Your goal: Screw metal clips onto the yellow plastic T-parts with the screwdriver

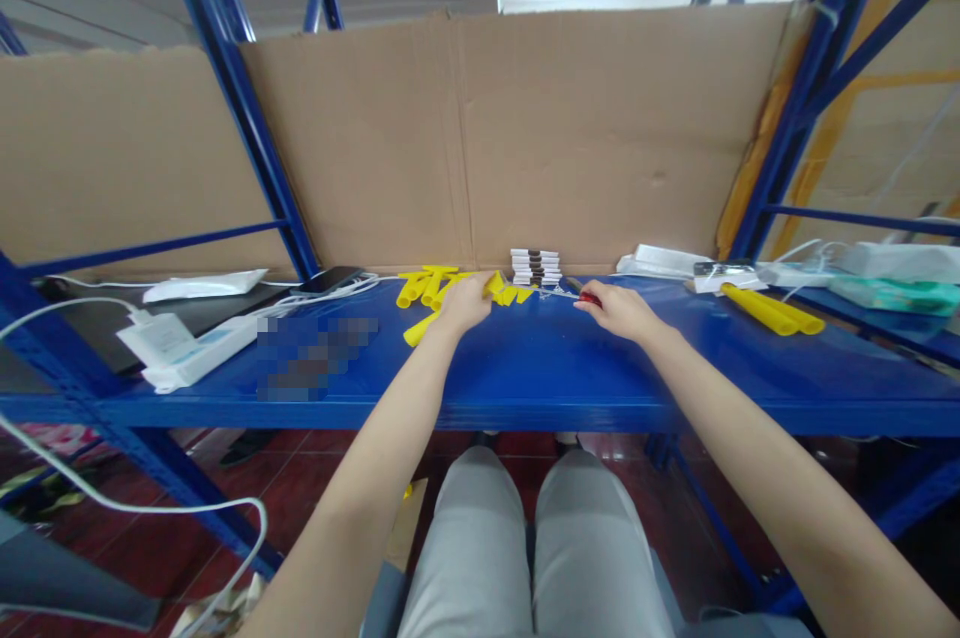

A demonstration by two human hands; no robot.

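Note:
My left hand (466,304) is closed around a yellow tube (496,285), which shows at its fingertips on the blue shelf. More yellow tubes (420,289) lie in a loose pile to the left of that hand. Short cut yellow pieces (516,295) rest between my two hands. My right hand (621,310) grips a tool with a red handle (590,299); a thin pale part points left from it, too small to tell its kind. Just behind the gap between the hands stands a stack of small white bundles with dark bands (535,267).
On the left are a white power strip (206,355) with a charger, cables and a dark phone (331,279). Two long yellow tubes (776,310) and white packets (666,261) lie at the right. A cardboard panel (555,138) closes the back; blue posts (259,138) flank it.

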